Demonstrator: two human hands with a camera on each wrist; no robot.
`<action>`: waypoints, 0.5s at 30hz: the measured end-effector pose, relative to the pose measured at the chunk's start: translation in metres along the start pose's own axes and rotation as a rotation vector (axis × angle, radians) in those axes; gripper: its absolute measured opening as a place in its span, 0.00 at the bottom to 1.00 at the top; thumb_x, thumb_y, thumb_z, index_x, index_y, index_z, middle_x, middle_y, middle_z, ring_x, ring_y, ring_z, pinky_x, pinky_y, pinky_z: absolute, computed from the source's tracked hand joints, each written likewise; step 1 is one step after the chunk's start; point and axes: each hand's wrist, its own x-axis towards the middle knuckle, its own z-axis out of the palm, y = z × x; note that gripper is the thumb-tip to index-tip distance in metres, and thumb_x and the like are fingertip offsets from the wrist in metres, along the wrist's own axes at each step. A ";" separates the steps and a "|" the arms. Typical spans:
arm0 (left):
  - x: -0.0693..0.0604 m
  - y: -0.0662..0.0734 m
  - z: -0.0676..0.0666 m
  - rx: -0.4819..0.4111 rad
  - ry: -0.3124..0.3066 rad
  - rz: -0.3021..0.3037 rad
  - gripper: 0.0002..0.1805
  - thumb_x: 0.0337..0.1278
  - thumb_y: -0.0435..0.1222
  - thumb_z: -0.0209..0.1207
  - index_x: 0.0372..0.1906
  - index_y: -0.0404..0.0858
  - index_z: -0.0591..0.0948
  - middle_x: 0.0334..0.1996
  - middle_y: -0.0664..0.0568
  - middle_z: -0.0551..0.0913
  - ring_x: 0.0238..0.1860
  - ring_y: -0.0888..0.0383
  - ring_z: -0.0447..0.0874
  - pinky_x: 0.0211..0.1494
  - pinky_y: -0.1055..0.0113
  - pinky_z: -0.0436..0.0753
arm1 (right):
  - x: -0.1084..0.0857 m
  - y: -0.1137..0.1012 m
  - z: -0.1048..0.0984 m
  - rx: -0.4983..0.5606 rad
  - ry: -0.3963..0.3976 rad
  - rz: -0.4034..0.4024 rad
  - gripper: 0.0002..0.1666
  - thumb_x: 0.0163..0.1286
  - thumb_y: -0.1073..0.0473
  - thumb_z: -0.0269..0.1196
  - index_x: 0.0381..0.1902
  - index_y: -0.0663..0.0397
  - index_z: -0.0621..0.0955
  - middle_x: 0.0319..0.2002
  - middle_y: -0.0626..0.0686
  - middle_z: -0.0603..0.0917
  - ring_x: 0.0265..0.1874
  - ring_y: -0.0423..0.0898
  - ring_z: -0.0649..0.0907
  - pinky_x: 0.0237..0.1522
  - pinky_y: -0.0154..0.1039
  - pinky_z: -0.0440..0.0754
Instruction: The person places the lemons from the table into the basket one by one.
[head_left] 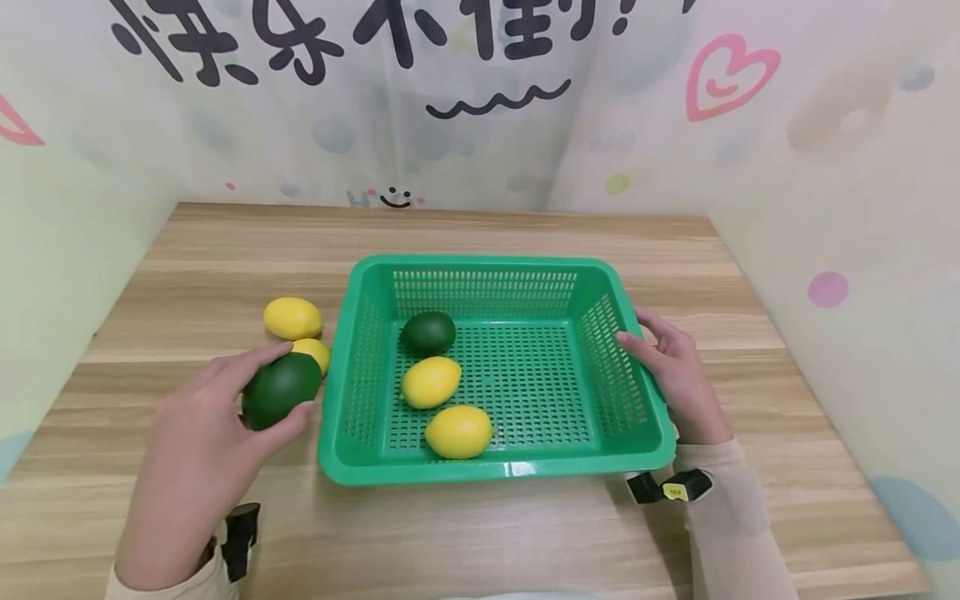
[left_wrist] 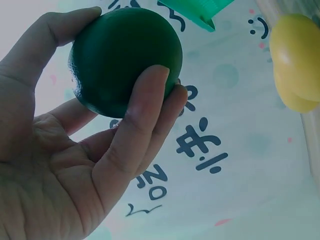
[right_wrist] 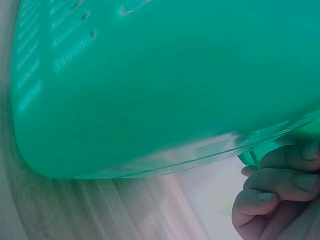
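Note:
In the head view my left hand (head_left: 206,442) holds a dark green oval fruit (head_left: 281,390) between thumb and fingers, just outside the left wall of a green plastic basket (head_left: 480,473). The left wrist view shows the fingers curled round this smooth fruit (left_wrist: 125,60). My right hand (head_left: 678,383) grips the basket's right rim, thumb over the top and fingers outside. Inside the basket, along its left side, lie another dark green fruit (head_left: 428,333) and two lemons, one in the middle (head_left: 431,382) and one nearer the front (head_left: 459,432).
Left of the basket a lemon (head_left: 293,318) lies on the wooden table (head_left: 525,533). A second lemon (head_left: 313,353) beside it is partly hidden by the held fruit. A printed cloth (head_left: 487,150) hangs behind the table and at both sides.

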 end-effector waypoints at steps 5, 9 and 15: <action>0.007 0.008 -0.002 0.021 -0.019 0.036 0.32 0.42 0.35 0.78 0.59 0.39 0.84 0.44 0.37 0.85 0.37 0.42 0.83 0.33 0.48 0.79 | 0.000 -0.001 0.001 0.000 -0.003 -0.001 0.34 0.78 0.56 0.62 0.73 0.66 0.66 0.33 0.60 0.90 0.27 0.54 0.91 0.27 0.49 0.88; 0.015 0.015 -0.003 0.026 -0.026 0.072 0.32 0.43 0.34 0.78 0.60 0.38 0.83 0.46 0.37 0.85 0.41 0.40 0.84 0.37 0.41 0.81 | 0.000 -0.001 0.001 0.011 -0.009 -0.005 0.33 0.78 0.56 0.62 0.73 0.66 0.66 0.33 0.60 0.90 0.27 0.54 0.91 0.27 0.48 0.88; 0.021 0.023 -0.005 0.012 -0.019 0.111 0.33 0.40 0.32 0.78 0.59 0.36 0.84 0.44 0.38 0.85 0.39 0.41 0.84 0.37 0.40 0.83 | 0.000 -0.001 0.001 0.028 -0.021 -0.006 0.33 0.79 0.56 0.61 0.73 0.65 0.66 0.34 0.61 0.90 0.28 0.54 0.91 0.28 0.49 0.88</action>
